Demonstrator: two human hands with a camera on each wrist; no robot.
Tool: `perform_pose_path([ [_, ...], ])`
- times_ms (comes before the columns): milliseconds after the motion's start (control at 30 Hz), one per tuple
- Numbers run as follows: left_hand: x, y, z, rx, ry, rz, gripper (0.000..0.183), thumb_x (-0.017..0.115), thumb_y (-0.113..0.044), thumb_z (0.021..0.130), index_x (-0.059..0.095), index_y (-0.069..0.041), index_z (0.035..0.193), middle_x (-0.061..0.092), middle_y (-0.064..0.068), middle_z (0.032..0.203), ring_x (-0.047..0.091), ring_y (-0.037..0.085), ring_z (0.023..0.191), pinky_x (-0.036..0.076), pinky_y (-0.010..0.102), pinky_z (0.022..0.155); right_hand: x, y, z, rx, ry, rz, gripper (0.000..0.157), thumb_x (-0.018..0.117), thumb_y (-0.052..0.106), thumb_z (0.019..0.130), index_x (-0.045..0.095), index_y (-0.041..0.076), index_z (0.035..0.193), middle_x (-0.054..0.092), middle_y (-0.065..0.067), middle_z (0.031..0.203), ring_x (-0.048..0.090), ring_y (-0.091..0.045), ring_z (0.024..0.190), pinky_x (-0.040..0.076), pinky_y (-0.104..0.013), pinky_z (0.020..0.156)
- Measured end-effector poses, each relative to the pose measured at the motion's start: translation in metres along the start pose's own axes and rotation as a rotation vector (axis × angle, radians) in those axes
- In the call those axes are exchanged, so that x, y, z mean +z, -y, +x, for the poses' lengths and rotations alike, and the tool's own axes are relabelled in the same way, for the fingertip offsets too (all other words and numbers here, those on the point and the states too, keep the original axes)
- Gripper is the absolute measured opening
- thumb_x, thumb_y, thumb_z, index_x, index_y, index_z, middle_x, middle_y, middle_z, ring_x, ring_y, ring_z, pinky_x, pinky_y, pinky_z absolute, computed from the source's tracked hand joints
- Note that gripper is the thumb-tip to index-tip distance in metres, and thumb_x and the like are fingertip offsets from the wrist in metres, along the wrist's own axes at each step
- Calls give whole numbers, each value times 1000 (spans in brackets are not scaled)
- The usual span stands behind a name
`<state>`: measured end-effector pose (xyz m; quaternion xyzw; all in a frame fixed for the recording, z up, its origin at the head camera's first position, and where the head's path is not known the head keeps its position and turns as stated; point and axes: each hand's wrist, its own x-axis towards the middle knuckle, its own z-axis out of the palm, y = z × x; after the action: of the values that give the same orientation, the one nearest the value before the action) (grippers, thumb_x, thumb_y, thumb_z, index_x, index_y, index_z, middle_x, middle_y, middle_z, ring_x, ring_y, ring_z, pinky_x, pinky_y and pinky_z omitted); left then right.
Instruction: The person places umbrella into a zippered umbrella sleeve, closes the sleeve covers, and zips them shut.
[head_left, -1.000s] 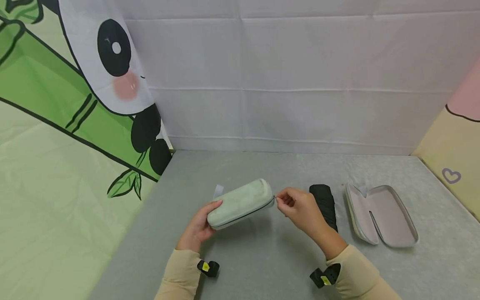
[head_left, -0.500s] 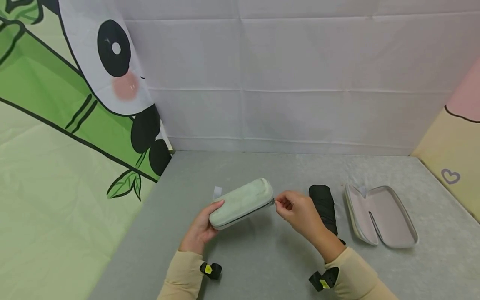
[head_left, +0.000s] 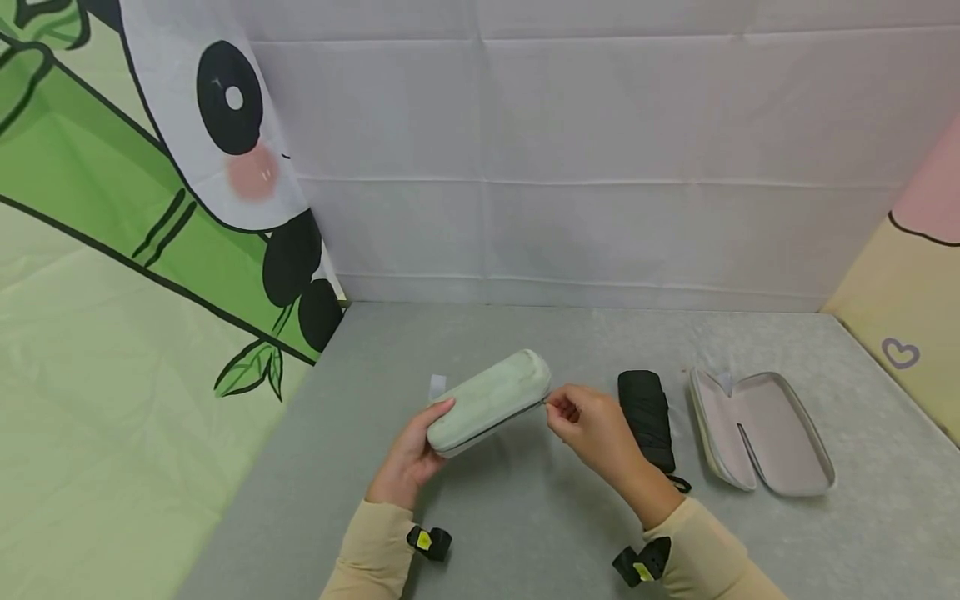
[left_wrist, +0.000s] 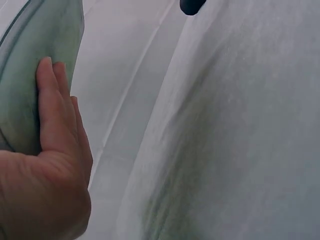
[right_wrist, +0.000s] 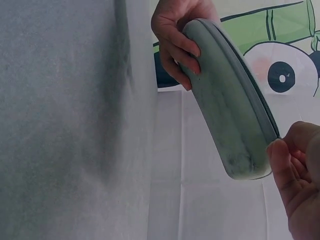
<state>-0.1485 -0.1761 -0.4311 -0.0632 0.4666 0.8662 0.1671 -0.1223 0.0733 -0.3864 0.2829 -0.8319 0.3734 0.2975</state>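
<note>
Grey table before a white cloth; above it, two hands hold a pale green case.
Its long axis runs obliquely, from lower left to upper right in the head view; the left hand grasps the left end, and the right hand pinches the zip at the right end. What is inside cannot be seen. To the right lie a black folded bundle and an opened case, showing its pale grey inside.

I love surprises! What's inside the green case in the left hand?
Nothing inside can be seen: the green case shows only its outside and dark seam, covering any contents.
</note>
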Motion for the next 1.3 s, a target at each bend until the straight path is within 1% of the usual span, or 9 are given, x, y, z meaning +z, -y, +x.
perform_pose_path([
  [100, -3, -2, -2, -36, 78, 70, 40, 51, -14, 92, 38, -5, 128, 53, 8, 105, 57, 19, 87, 49, 30, 72, -5, -1, 2, 31, -1, 26, 12, 67, -6, 77, 65, 5, 78, 58, 4, 67, 53, -4, 56, 45, -20, 51],
  [167, -7, -4, -2, -55, 152, 163, 40, 51, -11, 91, 39, -7, 129, 58, 6, 102, 60, 18, 84, 50, 30, 70, -8, -3, 3, 48, 2, 38, 10, 66, -6, 78, 65, 4, 79, 58, 4, 66, 53, -3, 54, 45, -20, 49],
  [267, -10, -8, -2, -60, 261, 327, 50, 55, -8, 88, 38, -6, 134, 63, 3, 97, 63, 14, 79, 50, 28, 67, -13, -7, 5, 73, 10, 51, 10, 66, -5, 79, 65, 4, 81, 57, 4, 66, 52, -1, 52, 44, -19, 47],
  [367, -7, -12, -3, -64, 339, 456, 62, 62, -11, 85, 34, -10, 140, 62, 5, 99, 63, 17, 80, 50, 31, 69, -16, -11, 7, 95, 20, 58, 9, 66, -4, 80, 65, 5, 82, 57, 4, 66, 52, -2, 52, 45, -20, 47],
  [467, -3, -13, -4, -65, 401, 501, 67, 66, -13, 84, 32, -14, 142, 60, 8, 101, 61, 20, 83, 49, 36, 73, -17, -15, 8, 117, 28, 66, 6, 65, -3, 82, 66, 3, 82, 57, 3, 67, 52, -2, 51, 45, -20, 47],
  [533, -1, -13, -5, -63, 432, 484, 69, 67, -13, 83, 31, -15, 142, 62, 9, 99, 61, 21, 83, 49, 37, 73, -18, -18, 8, 127, 30, 70, 5, 64, -3, 82, 66, 3, 82, 57, 3, 66, 53, -2, 51, 45, -21, 47],
  [833, 0, -8, -2, -46, 456, 350, 60, 66, -7, 84, 39, -18, 136, 61, 6, 98, 61, 17, 80, 50, 33, 67, -19, -21, 9, 129, 49, 76, 4, 63, 1, 85, 66, 3, 83, 57, 3, 67, 54, -5, 53, 45, -21, 48],
  [1100, 6, -6, -1, -46, 415, 322, 64, 68, -6, 82, 37, -17, 137, 62, 5, 96, 62, 17, 79, 51, 32, 66, -15, -23, 8, 57, 34, 35, 8, 65, -4, 80, 66, 5, 81, 59, 2, 69, 54, -4, 55, 46, -20, 51],
  [1300, 8, -4, 1, -31, 406, 321, 60, 68, -7, 82, 40, -17, 135, 61, 5, 98, 62, 16, 80, 50, 32, 67, -13, -25, 7, 56, 27, 38, 12, 67, -6, 78, 65, 6, 78, 57, 4, 68, 54, -5, 56, 46, -21, 52],
])
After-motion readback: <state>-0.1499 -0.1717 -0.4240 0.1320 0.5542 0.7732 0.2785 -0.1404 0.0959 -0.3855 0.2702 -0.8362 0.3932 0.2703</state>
